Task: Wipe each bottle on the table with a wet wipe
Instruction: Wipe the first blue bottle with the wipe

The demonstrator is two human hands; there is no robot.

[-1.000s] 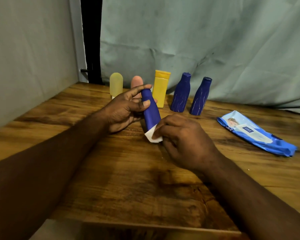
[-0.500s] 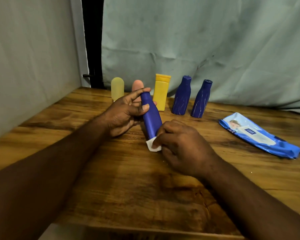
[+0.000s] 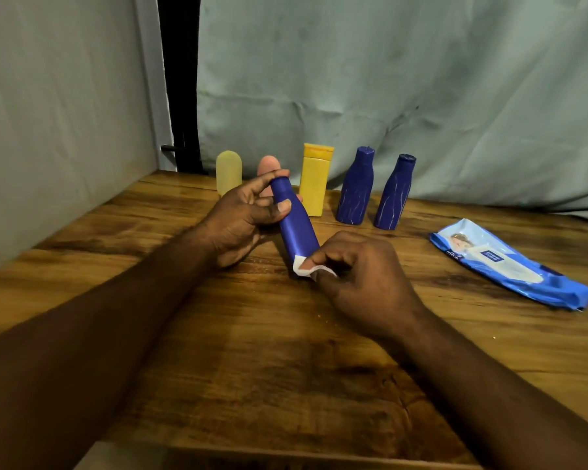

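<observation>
My left hand (image 3: 243,218) grips the neck of a dark blue bottle (image 3: 297,228), holding it tilted above the wooden table (image 3: 252,351). My right hand (image 3: 360,283) pinches a white wet wipe (image 3: 301,268) against the bottle's lower end. Along the back edge stand a pale yellow bottle (image 3: 229,171), a pink bottle (image 3: 268,163) half hidden by my fingers, a yellow bottle (image 3: 315,179) and two more dark blue bottles (image 3: 355,186) (image 3: 395,193).
A blue pack of wet wipes (image 3: 510,266) lies on the table at the right. A grey-green cloth hangs behind the table, and a pale wall runs along the left side.
The wipe stays at the bottle's lower end, shifting slightly with my right hand's fingers. My left hand keeps its grip on the neck.
</observation>
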